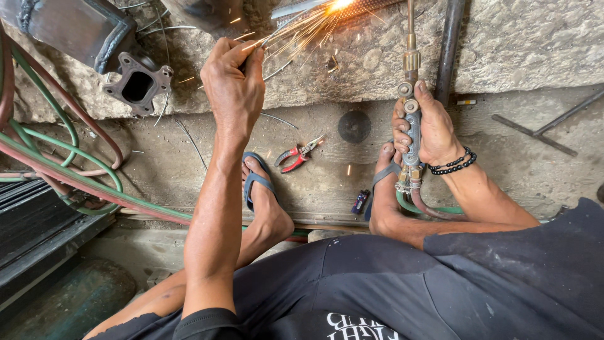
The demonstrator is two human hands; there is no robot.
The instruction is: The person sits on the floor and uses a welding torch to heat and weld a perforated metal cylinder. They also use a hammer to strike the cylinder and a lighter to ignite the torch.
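At upper centre of the frame the left hand [234,85] is closed around a thin grey metal filler rod [277,34], whose far end reaches the bright orange spark burst [333,6] at the top edge. Right of centre, the right hand [428,126] is clamped on the brass-and-steel gas torch handle [412,135]; its tube runs up toward the sparks, and green and red hoses [421,208] trail below. On the dusty concrete floor [516,164] between the sandalled feet lie red-handled pliers [299,153]. A dark metal flange [137,82] sits upper left.
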